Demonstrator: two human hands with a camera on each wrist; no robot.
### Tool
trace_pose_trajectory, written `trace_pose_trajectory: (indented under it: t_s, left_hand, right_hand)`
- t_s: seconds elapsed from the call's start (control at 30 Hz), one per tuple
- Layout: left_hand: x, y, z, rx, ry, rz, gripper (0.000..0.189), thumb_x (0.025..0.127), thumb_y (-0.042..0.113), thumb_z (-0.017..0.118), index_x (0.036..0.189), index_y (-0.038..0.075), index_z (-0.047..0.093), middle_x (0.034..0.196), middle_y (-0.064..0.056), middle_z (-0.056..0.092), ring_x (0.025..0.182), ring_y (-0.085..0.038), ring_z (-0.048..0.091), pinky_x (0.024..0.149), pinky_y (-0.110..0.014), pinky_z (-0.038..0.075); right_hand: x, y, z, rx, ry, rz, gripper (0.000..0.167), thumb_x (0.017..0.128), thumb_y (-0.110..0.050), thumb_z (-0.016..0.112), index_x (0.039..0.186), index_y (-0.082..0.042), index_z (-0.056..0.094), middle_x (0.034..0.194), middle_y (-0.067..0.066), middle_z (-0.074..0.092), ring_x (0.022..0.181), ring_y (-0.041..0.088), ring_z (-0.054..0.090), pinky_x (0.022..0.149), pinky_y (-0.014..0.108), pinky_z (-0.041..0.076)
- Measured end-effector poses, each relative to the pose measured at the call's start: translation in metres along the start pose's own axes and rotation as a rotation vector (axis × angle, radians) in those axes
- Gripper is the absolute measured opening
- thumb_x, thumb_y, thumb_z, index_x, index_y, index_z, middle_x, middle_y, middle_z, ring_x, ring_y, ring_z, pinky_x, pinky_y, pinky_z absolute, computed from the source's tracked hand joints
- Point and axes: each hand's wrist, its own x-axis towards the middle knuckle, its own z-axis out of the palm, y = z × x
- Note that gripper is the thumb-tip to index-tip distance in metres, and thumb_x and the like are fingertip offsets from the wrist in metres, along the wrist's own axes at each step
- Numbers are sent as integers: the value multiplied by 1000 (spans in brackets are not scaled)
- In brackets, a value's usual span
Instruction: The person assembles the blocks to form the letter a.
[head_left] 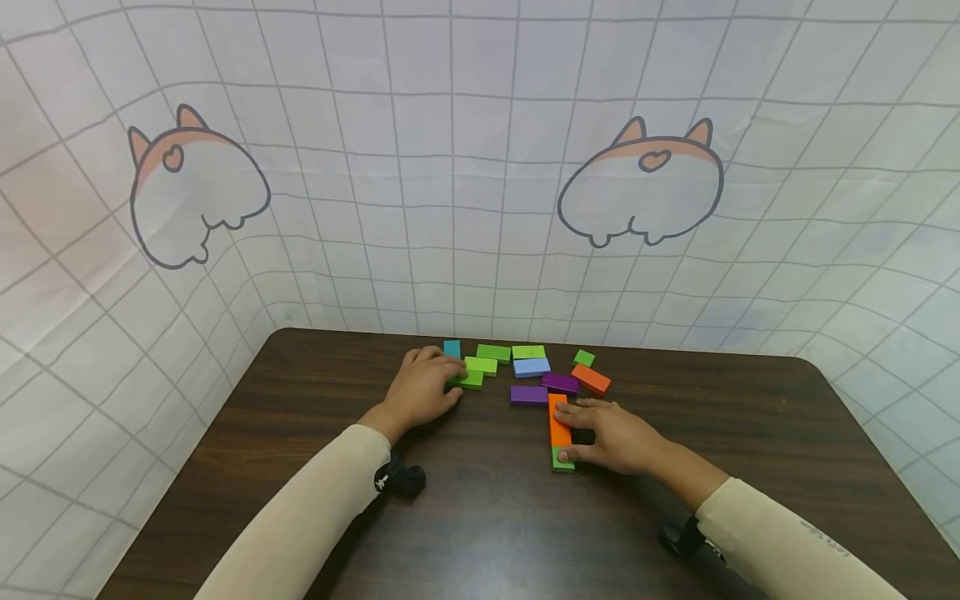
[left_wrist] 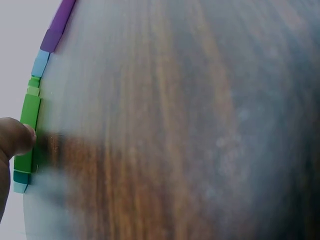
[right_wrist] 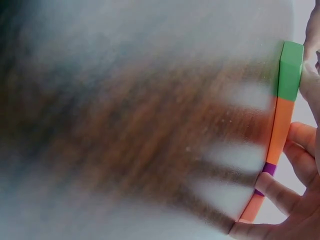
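My left hand (head_left: 422,387) is at the left end of the group of blocks, fingers over a green block (head_left: 471,380). Its thumb (left_wrist: 22,137) lies against that block's near side in the left wrist view. Further right, my right hand (head_left: 611,433) touches an orange block (head_left: 558,423) with its fingers. The right thumb rests at a green end block (right_wrist: 290,75), which adjoins the orange one in a straight line. Spread fingers show in the right wrist view, none curled round a block.
Beyond the left hand lie a teal block (head_left: 452,348) and several green ones. A light blue block (head_left: 531,367), two purple blocks (head_left: 529,396) and a red-orange block (head_left: 592,380) lie between the hands and the curtain (head_left: 480,208). A small green block (head_left: 584,358) sits behind.
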Motion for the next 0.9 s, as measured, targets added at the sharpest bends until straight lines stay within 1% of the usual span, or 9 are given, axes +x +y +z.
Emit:
trace_pose_trajectory:
  t_s: [0.17,0.4,0.53,0.7,0.9]
  left_hand:
    - [0,0,0,0,3,12,27,97,30,73,123,24,74,136,7,64,129,-23,49,115,-51,27]
    - [1,0,0,5,27,44,18,95,27,75,113,26,75,123,7,69,126,-23,50,112,-50,31]
    - [0,1,-1,-4,36,56,17,94,25,76,112,25,77,121,5,69,124,-23,52,111,-51,32]
    - [-2,2,-3,4,10,40,19,95,28,75,114,26,77,121,5,69,124,-23,52,112,-51,31]
    - [-4,7,-2,-17,-24,54,21,96,29,73,116,25,76,122,3,68,125,-24,52,111,-52,32]
  right_hand:
    - [0,-1,0,10,-1,-3,77,91,-58,69,149,-9,54,154,6,49,144,40,40,111,70,27]
    - [0,-1,1,18,11,-14,76,91,-56,70,148,-8,54,153,7,50,144,39,40,109,73,26]
    - [0,0,0,15,13,-14,77,91,-57,70,149,-8,54,152,7,51,143,39,40,109,73,27]
    - [0,1,0,8,15,-17,77,91,-57,70,149,-9,54,152,6,51,144,38,40,109,73,27]
    - [0,1,1,10,13,-16,77,91,-57,70,149,-9,54,152,6,51,144,38,40,109,73,27]
